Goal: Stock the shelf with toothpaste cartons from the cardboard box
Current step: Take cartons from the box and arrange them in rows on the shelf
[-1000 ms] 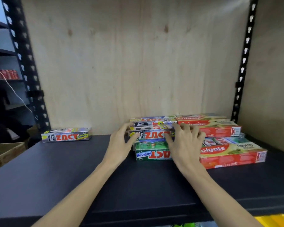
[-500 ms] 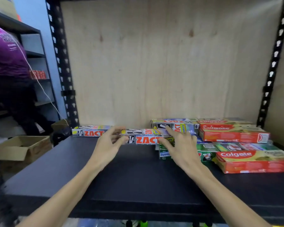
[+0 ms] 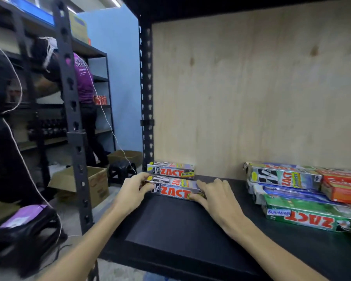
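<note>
The ZACT carton [image 3: 175,190] has been slid left, gripped endwise by left hand [image 3: 133,189] and right hand [image 3: 215,196]; light, stiff, easily crushed.

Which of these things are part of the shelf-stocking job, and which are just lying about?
Job:
- silver ZACT carton, gripped by left hand and right hand
- second silver ZACT carton behind it
- stack of green and red cartons
- black shelf board
- open brown cardboard box

Lying about:
- black stool
- white cable
</note>
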A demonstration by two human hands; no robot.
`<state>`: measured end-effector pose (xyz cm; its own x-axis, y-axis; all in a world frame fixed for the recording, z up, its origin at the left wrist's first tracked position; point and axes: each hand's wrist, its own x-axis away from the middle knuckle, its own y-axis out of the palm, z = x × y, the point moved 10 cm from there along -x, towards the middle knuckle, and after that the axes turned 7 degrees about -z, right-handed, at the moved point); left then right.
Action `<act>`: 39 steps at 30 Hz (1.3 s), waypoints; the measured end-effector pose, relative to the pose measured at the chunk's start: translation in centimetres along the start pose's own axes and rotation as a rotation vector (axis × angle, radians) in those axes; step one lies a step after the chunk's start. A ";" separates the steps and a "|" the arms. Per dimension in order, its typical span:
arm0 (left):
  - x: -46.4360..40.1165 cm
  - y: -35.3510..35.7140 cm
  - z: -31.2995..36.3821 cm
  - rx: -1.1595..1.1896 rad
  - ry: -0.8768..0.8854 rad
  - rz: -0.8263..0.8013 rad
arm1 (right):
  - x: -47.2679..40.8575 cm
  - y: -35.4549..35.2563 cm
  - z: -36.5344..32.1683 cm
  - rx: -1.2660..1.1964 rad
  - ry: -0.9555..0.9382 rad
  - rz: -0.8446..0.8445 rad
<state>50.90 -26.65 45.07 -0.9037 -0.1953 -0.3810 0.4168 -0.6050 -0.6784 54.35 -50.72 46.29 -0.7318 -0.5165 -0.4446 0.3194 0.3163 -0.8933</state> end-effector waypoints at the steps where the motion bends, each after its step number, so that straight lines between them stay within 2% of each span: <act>1: -0.7 -0.2 -0.7 -0.007 -0.016 0.020 | -0.7 0.4 -0.5 0.058 -0.028 -0.004; 10: -4.9 -0.2 -3.4 -0.028 -0.073 0.032 | -6.5 4.5 0.2 0.020 -0.094 -0.006; 16: -7.0 0.0 -4.4 -0.037 -0.110 0.055 | -7.9 5.5 1.7 -0.215 -0.103 0.040; 20: -7.6 0.2 -5.2 0.007 -0.123 0.052 | -8.4 6.5 3.4 -0.409 -0.012 0.013; 31: -7.5 0.4 -4.9 0.085 -0.134 0.035 | -9.1 7.3 3.6 -0.449 -0.045 -0.009; 39: -7.7 0.5 -4.8 -0.040 -0.114 0.039 | -8.4 6.8 4.0 -0.459 0.021 -0.012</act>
<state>58.57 -21.76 44.68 -0.8909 -0.3062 -0.3355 0.4537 -0.5645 -0.6896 65.05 -47.40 43.73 -0.7471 -0.5076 -0.4292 0.0150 0.6327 -0.7742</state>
